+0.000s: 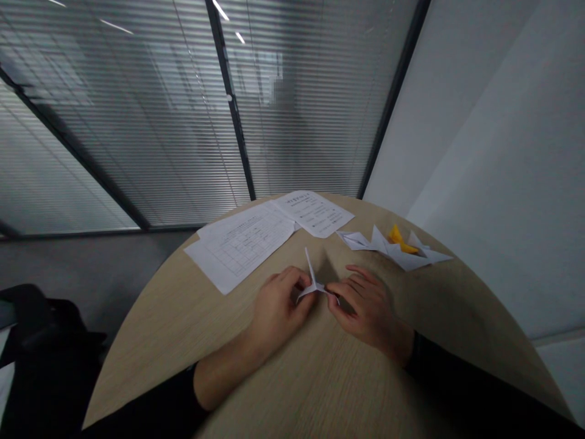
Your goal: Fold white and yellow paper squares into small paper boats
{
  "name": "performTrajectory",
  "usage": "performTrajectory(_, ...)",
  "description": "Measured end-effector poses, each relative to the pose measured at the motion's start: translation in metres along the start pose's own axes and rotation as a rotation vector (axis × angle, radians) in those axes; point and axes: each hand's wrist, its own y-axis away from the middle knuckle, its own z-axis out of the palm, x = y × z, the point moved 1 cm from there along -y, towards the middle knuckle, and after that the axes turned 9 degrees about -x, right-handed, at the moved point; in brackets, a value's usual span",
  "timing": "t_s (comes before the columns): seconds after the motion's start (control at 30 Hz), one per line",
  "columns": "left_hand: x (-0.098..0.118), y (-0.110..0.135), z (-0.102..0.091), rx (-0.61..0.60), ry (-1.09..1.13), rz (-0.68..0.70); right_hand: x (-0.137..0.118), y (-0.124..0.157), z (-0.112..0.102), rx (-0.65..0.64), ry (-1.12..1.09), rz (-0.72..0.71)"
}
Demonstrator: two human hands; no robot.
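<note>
White creased paper (pixel 311 274) between left hand (pixel 275 311), right hand (pixel 365 311)

From where I sit at the controls, the folded white paper (pixel 312 285) looks like thin, matt office stock with crisp creases. The round tabletop (pixel 320 390) shows a pale wood grain, smooth with a low sheen, though I can't tell veneer from laminate. The printed sheets (pixel 240 247) and the folded white paper pile (pixel 388 250) are matt too, and the yellow folded paper (pixel 400 240) looks equally thin. The sleeves (pixel 155 402) are dull black cloth. Behind the table, the glass partition (pixel 159 134) looks glossy, with dark frames (pixel 231 103) that could be metal.
</note>
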Motion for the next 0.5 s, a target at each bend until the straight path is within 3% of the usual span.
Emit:
performTrajectory(0.33,-0.0006,-0.0014,-0.0101,0.076,-0.306,0.051,0.0016,-0.0022,-0.0008,-0.016,0.042,0.048)
performTrajectory(0.5,0.0024,-0.0016,-0.0107,0.017,-0.196,-0.067,0.0039,0.0013,0.0005,0.027,0.046,0.016)
